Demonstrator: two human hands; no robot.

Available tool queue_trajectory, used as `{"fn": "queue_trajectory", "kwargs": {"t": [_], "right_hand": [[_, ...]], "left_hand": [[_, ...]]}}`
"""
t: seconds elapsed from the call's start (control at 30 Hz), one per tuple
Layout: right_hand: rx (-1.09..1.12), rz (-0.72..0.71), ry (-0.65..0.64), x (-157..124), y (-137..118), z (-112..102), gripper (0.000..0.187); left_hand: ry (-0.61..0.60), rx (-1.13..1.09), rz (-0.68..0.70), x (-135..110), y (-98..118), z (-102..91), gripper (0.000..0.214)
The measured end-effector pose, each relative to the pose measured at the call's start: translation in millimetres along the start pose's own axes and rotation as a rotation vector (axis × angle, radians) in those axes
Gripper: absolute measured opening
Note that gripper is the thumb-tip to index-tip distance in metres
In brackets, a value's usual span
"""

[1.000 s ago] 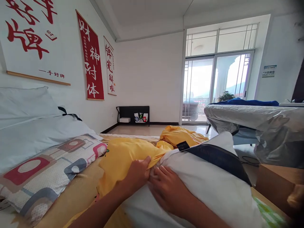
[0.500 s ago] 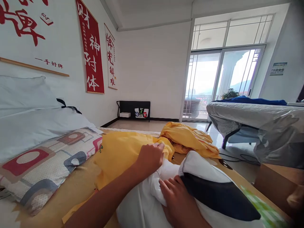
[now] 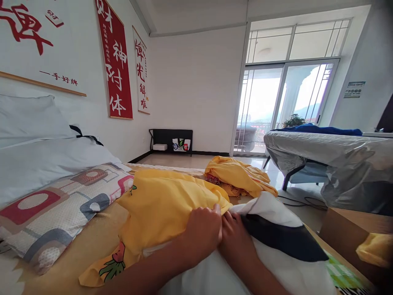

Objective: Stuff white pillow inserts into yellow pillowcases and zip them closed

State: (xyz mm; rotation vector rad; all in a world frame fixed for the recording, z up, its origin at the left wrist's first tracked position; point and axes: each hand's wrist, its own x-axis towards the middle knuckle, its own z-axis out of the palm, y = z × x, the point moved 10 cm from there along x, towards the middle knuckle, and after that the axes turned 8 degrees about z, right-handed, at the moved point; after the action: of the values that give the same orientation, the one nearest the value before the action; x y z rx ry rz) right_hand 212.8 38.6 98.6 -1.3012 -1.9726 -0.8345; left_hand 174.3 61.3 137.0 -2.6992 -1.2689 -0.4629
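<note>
A yellow pillowcase (image 3: 172,192) with printed fruit lies across the bed, puffed out. My left hand (image 3: 205,229) is closed on its near right edge in a fist, thumb up. Right beside it, touching, my right hand (image 3: 236,233) has its fingers curled at the same edge, where yellow meets white; exactly which layer they pinch is partly hidden. White fabric with a dark band (image 3: 285,237) spreads to the right of my right hand and under both wrists. A second crumpled yellow cloth (image 3: 239,174) rests just beyond.
On the left are a patterned pillow (image 3: 70,205) and white pillows (image 3: 52,164). A cardboard box (image 3: 344,233) with something yellow in it stands at the right. Behind it is a plastic-covered table (image 3: 322,147). Cables lie on the floor, and a low black shelf (image 3: 172,137) stands by the far wall.
My right hand has moved up and forward to meet my left, which has come down and nearer. The yellow edge has been drawn nearer, covering the white opening that showed between the hands.
</note>
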Motion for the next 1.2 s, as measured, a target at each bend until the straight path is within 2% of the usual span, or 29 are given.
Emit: {"fn": "queue_trajectory", "kwargs": {"t": [0.1, 0.17, 0.23, 0.3, 0.37, 0.43, 0.47, 0.53, 0.6, 0.63, 0.67, 0.7, 0.73, 0.77, 0.8, 0.83, 0.87, 0.9, 0.93, 0.97, 1.0, 1.03, 1.07, 1.13, 1.2], "right_hand": [[0.033, 0.023, 0.06, -4.8, 14.5, -39.0, 0.041], [0.127, 0.042, 0.086, 4.3, 19.2, -68.8, 0.043], [0.224, 0.091, 0.108, 29.9, 20.1, -91.9, 0.037], [0.28, 0.156, 0.087, 69.8, 16.9, -94.9, 0.037], [0.318, 0.193, -0.059, 113.7, 7.6, -67.6, 0.05], [0.387, 0.198, -0.307, 144.1, -5.4, -18.1, 0.066], [0.422, 0.189, -0.42, 151.2, -11.8, 6.6, 0.066], [0.5, 0.189, -0.577, 152.3, -18.2, 45.7, 0.052], [0.604, 0.232, -0.613, 145.2, -13.1, 64.2, 0.043], [0.668, 0.261, -0.598, 141.3, -7.7, 66.0, 0.044], [0.737, 0.29, -0.565, 138.1, -1.4, 63.3, 0.045], [0.796, 0.31, -0.514, 136.0, 4.9, 56.6, 0.047], [0.831, 0.325, -0.456, 134.9, 10.6, 47.4, 0.048], [0.844, 0.336, -0.399, 134.4, 15.1, 37.2, 0.049], [0.836, 0.337, -0.351, 134.4, 17.0, 26.9, 0.049], [0.807, 0.31, -0.317, 135.1, 14.9, 16.8, 0.048], [0.759, 0.253, -0.296, 136.2, 8.4, 7.2, 0.048], [0.707, 0.174, -0.284, 137.2, -0.8, -1.5, 0.047], [0.656, 0.093, -0.27, 137.7, -10.3, -9.6, 0.046], [0.608, 0.036, -0.245, 138.0, -16.7, -16.9, 0.046], [0.565, 0.023, -0.209, 138.5, -18.1, -23.1, 0.046], [0.531, 0.049, -0.168, 139.0, -14.9, -28.0, 0.047], [0.504, 0.093, -0.132, 138.8, -9.2, -31.4, 0.047], [0.461, 0.146, -0.146, 135.8, -1.7, -29.6, 0.046], [0.446, 0.101, -0.238, 130.4, -3.4, -21.9, 0.042]], "left_hand": [[0.094, 0.006, -0.047, -12.8, -27.1, -2.2, 0.021], [0.166, 0.007, -0.053, -17.8, -29.8, 2.1, 0.02], [0.201, -0.013, 0.002, -17.3, -13.9, 14.2, 0.02], [0.204, -0.055, 0.106, -13.7, 14.3, 29.8, 0.017], [0.204, -0.098, 0.194, -11.5, 40.2, 42.0, 0.013], [0.217, -0.128, 0.207, -14.3, 49.6, 46.5, 0.012], [0.245, -0.137, 0.209, -19.6, 48.3, 43.5, 0.011], [0.33, -0.186, 0.283, -41.1, 39.7, 28.4, 0.011], [0.495, -0.263, 0.429, -80.8, 18.5, -1.7, 0.013], [0.597, -0.295, 0.482, -105.1, -0.7, -19.8, 0.015], [0.746, -0.294, 0.478, -131.6, -28.3, -41.1, 0.017], [0.903, -0.246, 0.36, -156.1, -65.6, -61.3, 0.019], [1.05, -0.197, 0.167, -179.1, -108.1, -79.0, 0.017], [1.234, -0.223, -0.108, -206.3, -157.2, -92.8, 0.014], [1.321, -0.363, -0.317, -222.3, -200.4, -95.8, 0.026], [1.249, -0.584, -0.42, -216.8, -233.7, -90.3, 0.036], [1.125, -0.807, -0.473, -202.4, -255.4, -81.1, 0.045], [0.939, -1.0, -0.464, -180.8, -262.9, -70.7, 0.05], [0.756, -1.122, -0.423, -160.2, -259.4, -63.1, 0.05], [0.625, -1.171, -0.374, -144.8, -251.4, -60.3, 0.047], [0.557, -1.163, -0.331, -134.4, -243.2, -62.2, 0.042], [0.557, -1.121, -0.299, -128.9, -237.4, -69.0, 0.037], [0.609, -1.067, -0.277, -127.8, -234.2, -79.7, 0.034], [0.803, -0.979, -0.255, -137.3, -234.7, -107.5, 0.03], [1.044, -0.951, -0.241, -158.4, -241.9, -137.1, 0.028]]}}
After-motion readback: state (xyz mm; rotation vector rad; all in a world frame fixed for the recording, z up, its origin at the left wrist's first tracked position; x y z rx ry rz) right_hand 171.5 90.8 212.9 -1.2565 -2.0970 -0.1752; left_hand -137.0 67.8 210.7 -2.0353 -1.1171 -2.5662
